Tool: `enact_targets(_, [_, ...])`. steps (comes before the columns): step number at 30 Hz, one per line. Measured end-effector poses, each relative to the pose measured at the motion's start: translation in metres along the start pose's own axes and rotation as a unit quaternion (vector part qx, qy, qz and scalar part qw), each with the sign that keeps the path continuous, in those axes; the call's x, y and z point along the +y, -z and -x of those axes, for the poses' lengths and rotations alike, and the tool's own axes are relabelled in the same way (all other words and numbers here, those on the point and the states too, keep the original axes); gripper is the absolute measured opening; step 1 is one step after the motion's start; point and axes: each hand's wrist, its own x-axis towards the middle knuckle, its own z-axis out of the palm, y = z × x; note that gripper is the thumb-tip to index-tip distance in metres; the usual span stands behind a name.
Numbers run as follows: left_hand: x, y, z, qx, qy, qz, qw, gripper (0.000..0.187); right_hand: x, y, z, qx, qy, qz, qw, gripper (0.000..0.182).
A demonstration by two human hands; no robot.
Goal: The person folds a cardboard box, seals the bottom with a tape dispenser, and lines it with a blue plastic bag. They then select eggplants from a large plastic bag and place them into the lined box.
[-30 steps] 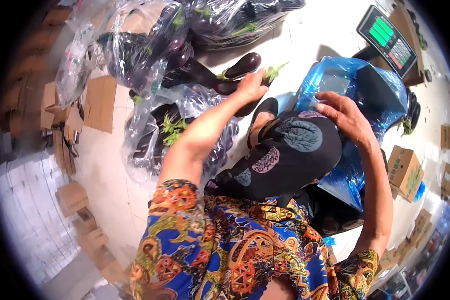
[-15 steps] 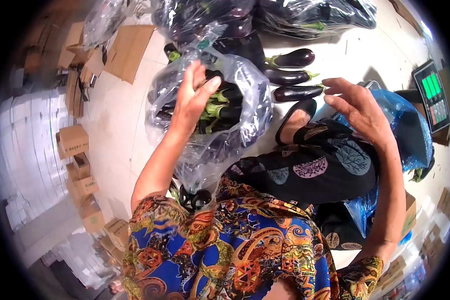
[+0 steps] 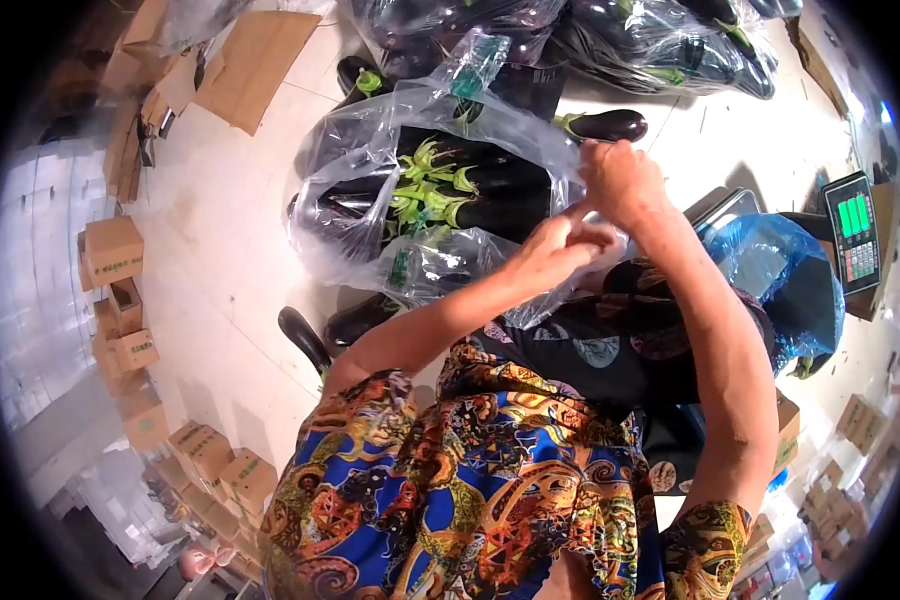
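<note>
A clear plastic bag lies open on the floor in front of me, with several dark eggplants inside, their green stem ends pointing left. At the bag's right edge, my right hand has its fingers closed on the plastic rim. Just below it, my left hand is also closed on the bag's edge, its fingertips partly hidden. Beyond my right hand a loose eggplant rests on the floor. Another eggplant lies near my left forearm.
Filled clear bags of eggplants stand at the back. To the right are a blue plastic bag and a scale display lit green. Cardboard boxes line the left side, and a flat cardboard sheet lies behind.
My left hand has moved right from above the bag's opening to its edge. My right hand has come left from beside the loose eggplants to the rim. The view has shifted.
</note>
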Motion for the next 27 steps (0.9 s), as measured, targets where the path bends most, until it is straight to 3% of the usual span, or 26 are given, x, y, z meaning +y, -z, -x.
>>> enact_targets(1, [-0.014, 0.01, 0.013, 0.019, -0.063, -0.075, 0.995, 0.042, 0.016, -0.01, -0.01, 0.046, 0.029, -0.019, 0.998, 0.029])
enact_targets(2, [-0.014, 0.026, 0.025, 0.029, -0.016, -0.165, 0.986, 0.035, 0.035, -0.021, -0.021, 0.092, 0.06, -0.038, 0.993, 0.022])
enact_targets(3, [-0.012, 0.04, 0.036, 0.082, -0.027, -0.132, 0.987, 0.028, 0.061, -0.025, -0.032, 0.154, 0.117, -0.176, 0.965, 0.017])
enact_targets(4, [-0.009, 0.059, 0.041, 0.138, -0.041, -0.135, 0.98, 0.027, 0.047, 0.004, -0.018, 0.2, 0.027, -0.401, 0.894, 0.016])
enact_targets(5, [-0.003, 0.08, 0.039, 0.226, -0.008, -0.19, 0.955, 0.026, 0.046, 0.029, -0.014, 0.193, -0.012, -0.456, 0.869, 0.021])
enact_targets(6, [-0.015, 0.109, 0.035, 0.259, -0.07, -0.289, 0.919, 0.029, 0.045, 0.049, -0.003, 0.159, 0.01, -0.472, 0.867, 0.024])
enact_targets(7, [-0.035, 0.135, 0.023, 0.327, -0.096, -0.37, 0.865, 0.036, 0.042, 0.046, 0.0, 0.2, 0.049, -0.452, 0.868, 0.026])
enact_targets(8, [-0.019, 0.144, 0.017, 0.325, -0.078, -0.485, 0.808, 0.054, 0.036, 0.041, 0.001, 0.242, 0.09, -0.43, 0.865, 0.027])
enact_targets(9, [-0.025, 0.162, 0.008, 0.289, -0.102, -0.535, 0.787, 0.062, 0.022, 0.032, 0.001, 0.28, 0.119, -0.436, 0.847, 0.027])
enact_targets(10, [-0.036, 0.176, -0.005, 0.25, -0.126, -0.581, 0.764, 0.069, 0.016, 0.035, 0.005, 0.233, 0.095, -0.45, 0.857, 0.026])
enact_targets(12, [-0.047, 0.185, -0.032, 0.184, -0.11, -0.617, 0.758, 0.075, 0.008, 0.046, 0.017, 0.251, 0.053, -0.417, 0.872, 0.025])
enact_targets(17, [-0.041, 0.182, -0.055, 0.203, -0.111, -0.691, 0.685, 0.075, 0.04, 0.035, 0.01, 0.271, 0.018, -0.417, 0.867, 0.025])
enact_targets(18, [-0.024, 0.175, -0.048, 0.166, 0.001, -0.587, 0.793, 0.066, 0.046, 0.034, 0.009, 0.276, 0.014, -0.411, 0.869, 0.025])
enact_targets(19, [0.004, 0.16, -0.039, 0.141, 0.047, -0.476, 0.867, 0.061, 0.05, 0.03, 0.008, 0.317, 0.029, -0.348, 0.882, 0.023])
enact_targets(20, [0.021, 0.151, -0.029, 0.113, 0.097, -0.358, 0.922, 0.058, 0.049, 0.031, 0.009, 0.308, 0.012, -0.311, 0.899, 0.019])
enact_targets(21, [0.022, 0.157, -0.017, 0.1, 0.068, -0.271, 0.955, 0.054, 0.051, 0.031, 0.007, 0.299, 0.004, -0.268, 0.916, 0.018])
enact_targets(22, [0.023, 0.163, -0.006, 0.089, 0.039, -0.182, 0.978, 0.05, 0.054, 0.032, 0.003, 0.287, -0.003, -0.225, 0.931, 0.016])
enact_targets(23, [0.023, 0.161, 0.002, 0.064, 0.098, 0.018, 0.993, 0.045, 0.057, 0.031, 0.0, 0.284, -0.007, -0.2, 0.938, 0.014])
enact_targets(25, [0.062, 0.117, 0.034, 0.081, 0.084, 0.157, 0.981, 0.054, 0.058, 0.026, -0.004, 0.272, -0.01, -0.15, 0.95, 0.012])
enact_targets(27, [0.082, 0.097, 0.048, 0.007, 0.069, 0.241, 0.968, 0.064, 0.053, 0.027, -0.001, 0.279, -0.025, -0.075, 0.957, 0.01])
